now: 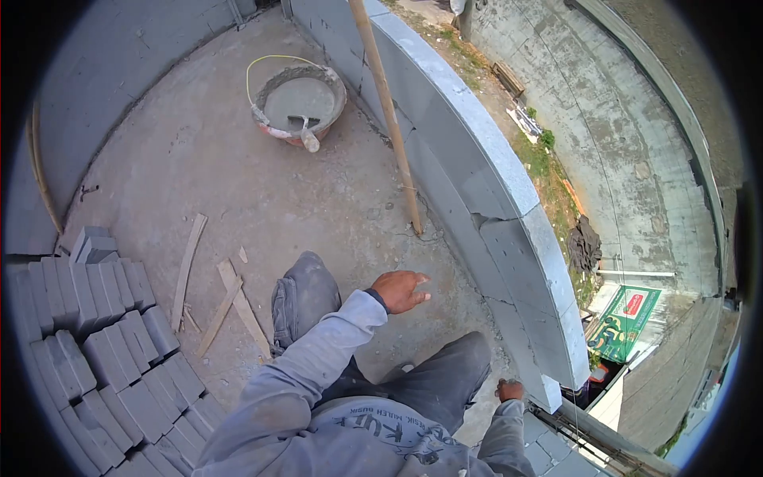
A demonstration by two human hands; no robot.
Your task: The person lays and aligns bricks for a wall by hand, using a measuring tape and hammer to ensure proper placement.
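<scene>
The left hand (pixel 401 292) has its grip loosely apart; the right grip (pixel 509 389) is too hidden to tell. The block wall (pixel 556 278) is near the right grip, so gentle moves help.

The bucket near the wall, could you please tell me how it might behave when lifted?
The bucket is probably heavy, given the grey mix inside. Its thin yellow handle might flex, letting it tilt. The trowel, lying over the rim, could slip.
</scene>
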